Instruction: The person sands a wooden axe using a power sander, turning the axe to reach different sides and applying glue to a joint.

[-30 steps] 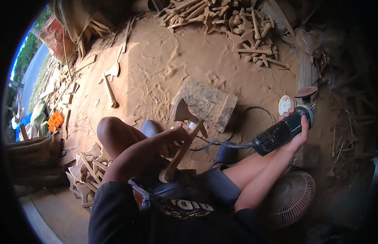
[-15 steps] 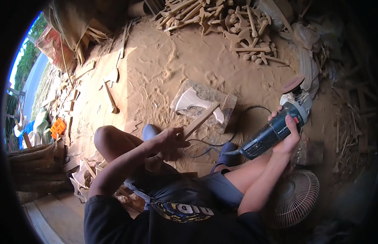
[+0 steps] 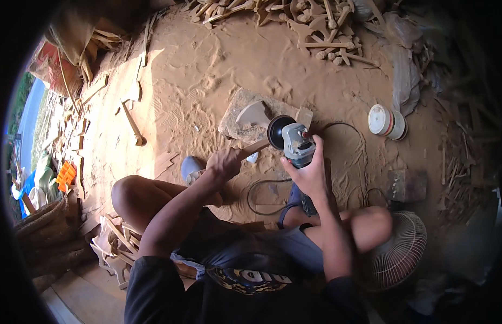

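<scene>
Head view: your right hand, gripping the grey angle grinder, has swung it onto the pale axe-shaped wooden blank; your left hand clasps its handle.

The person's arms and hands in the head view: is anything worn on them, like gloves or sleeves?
Nothing covers them. The left hand and right hand are bare, with no gloves, rings or watch to be seen. Both forearms are uncovered up to the short sleeves of a black T-shirt with a printed front.

The person wears a black short-sleeved shirt (pale graphic print across the chest) and bare forearms.
</scene>
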